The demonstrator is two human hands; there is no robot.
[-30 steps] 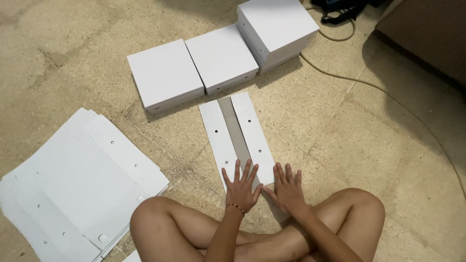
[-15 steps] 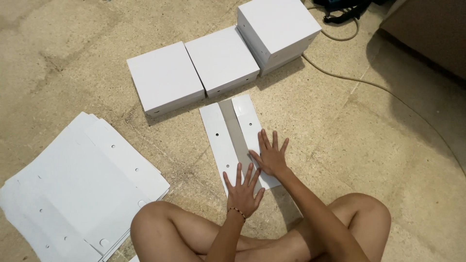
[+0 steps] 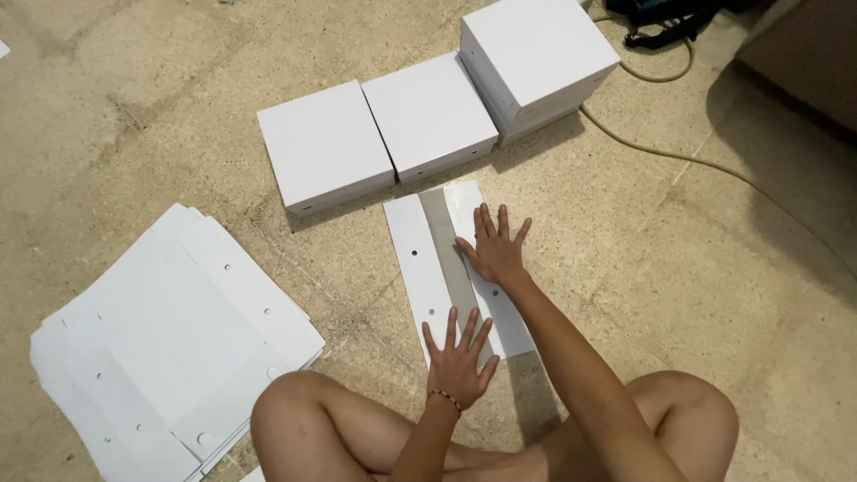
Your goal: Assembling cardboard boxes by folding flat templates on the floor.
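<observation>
While the person sits cross-legged on the stone floor (image 3: 696, 268), both hands lie flat on a folded white cardboard strip (image 3: 427, 268) that stretches away from the knees. The left hand (image 3: 459, 359) presses the near end of the strip, palm down, fingers spread wide and straight, holding nothing; a thin bead bracelet (image 3: 444, 398) circles its wrist. The right hand (image 3: 494, 252) lies farther out on the right flap of the same strip, also palm down with fingers fanned open, its fingertips close to the far end. Between the two flaps, just left of the right hand's thumb, runs a grey middle band. Small round holes dot the left flap beyond the left hand's fingertips. Just past the right hand's fingertips stand three closed white boxes (image 3: 428, 114) in a row, the rightmost taller. Well to the left of the left hand lies a stack of flat white cardboard sheets (image 3: 170, 339). A cable (image 3: 687, 161) runs across the floor to the right.
</observation>
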